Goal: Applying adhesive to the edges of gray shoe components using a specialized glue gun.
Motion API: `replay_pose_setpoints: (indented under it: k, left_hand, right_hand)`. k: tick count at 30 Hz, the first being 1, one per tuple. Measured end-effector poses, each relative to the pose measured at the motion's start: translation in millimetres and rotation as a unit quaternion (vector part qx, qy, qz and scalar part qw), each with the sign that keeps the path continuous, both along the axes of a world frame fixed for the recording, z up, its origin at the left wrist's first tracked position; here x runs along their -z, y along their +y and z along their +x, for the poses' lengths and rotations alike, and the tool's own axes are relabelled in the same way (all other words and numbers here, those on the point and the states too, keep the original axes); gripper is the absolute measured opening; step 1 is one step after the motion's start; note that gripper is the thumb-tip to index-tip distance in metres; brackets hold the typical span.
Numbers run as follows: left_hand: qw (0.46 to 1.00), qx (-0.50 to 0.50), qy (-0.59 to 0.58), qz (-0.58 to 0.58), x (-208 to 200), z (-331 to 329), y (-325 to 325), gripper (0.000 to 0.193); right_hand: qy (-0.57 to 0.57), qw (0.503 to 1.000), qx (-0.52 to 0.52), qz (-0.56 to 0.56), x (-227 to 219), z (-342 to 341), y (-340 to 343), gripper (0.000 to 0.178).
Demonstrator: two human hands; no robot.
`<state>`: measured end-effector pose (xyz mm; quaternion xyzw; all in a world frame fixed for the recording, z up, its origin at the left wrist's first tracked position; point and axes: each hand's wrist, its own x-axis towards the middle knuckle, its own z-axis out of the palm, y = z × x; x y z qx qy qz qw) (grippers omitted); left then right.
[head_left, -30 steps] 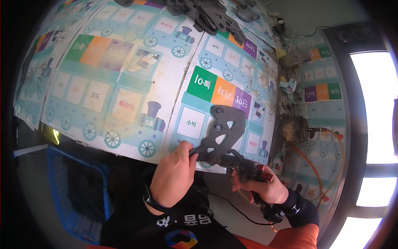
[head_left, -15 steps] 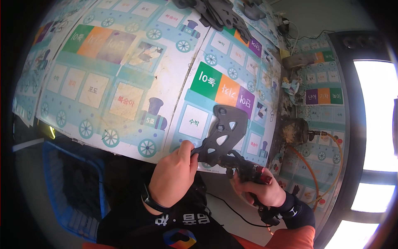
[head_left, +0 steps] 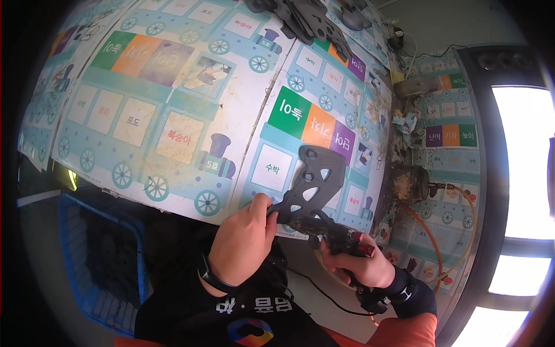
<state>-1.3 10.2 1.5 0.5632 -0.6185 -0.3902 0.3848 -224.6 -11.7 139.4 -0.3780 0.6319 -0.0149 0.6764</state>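
My left hand (head_left: 245,240) is closed, pinching the near left corner of a dark grey flat part (head_left: 315,184) with several cut-outs. This part lies at an angle over the near edge of the printed table cover. My right hand (head_left: 364,263) is wrapped round a dark pistol-grip tool (head_left: 335,234) with red pieces at its back. The tool's front end points left and lies across the near end of the grey part; whether they touch, I cannot tell. The fingers of my right hand are partly hidden behind the tool.
More dark grey parts (head_left: 306,23) lie piled at the table's far side. On the right stand a grimy metal fitting (head_left: 411,184) with an orange hose (head_left: 430,246), and a bright window (head_left: 523,162). A blue basket (head_left: 72,254) stands low on the left. A black cord (head_left: 324,294) hangs below the tool.
My right hand and the tool have shifted slightly left, with the tool's front end further across the near end of the grey part. My left hand keeps its hold.
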Motion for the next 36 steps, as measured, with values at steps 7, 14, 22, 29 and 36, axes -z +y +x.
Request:
replay_pose_setpoints:
  k: [7,14,22,29,36]
  left_hand:
    - [1.0,-0.003,0.006,-0.008,2,-2,-1,0.024]
    - [1.0,-0.002,0.003,-0.008,3,-2,-1,0.024]
    - [1.0,-0.004,0.006,-0.009,3,-2,-2,0.024]
    - [1.0,-0.005,0.004,-0.005,4,-2,-1,0.025]
    - [1.0,-0.002,0.006,-0.003,3,-2,-1,0.024]
  right_hand:
    - [0.005,1.0,0.005,-0.001,0,-6,-2,0.031]
    - [0.013,1.0,0.012,-0.008,2,-4,0,0.033]
    - [0.006,1.0,0.007,0.002,2,-5,-1,0.032]
    - [0.042,0.999,0.024,0.0,-1,-10,-1,0.031]
    - [0.027,1.0,0.012,0.002,-1,-10,-1,0.029]
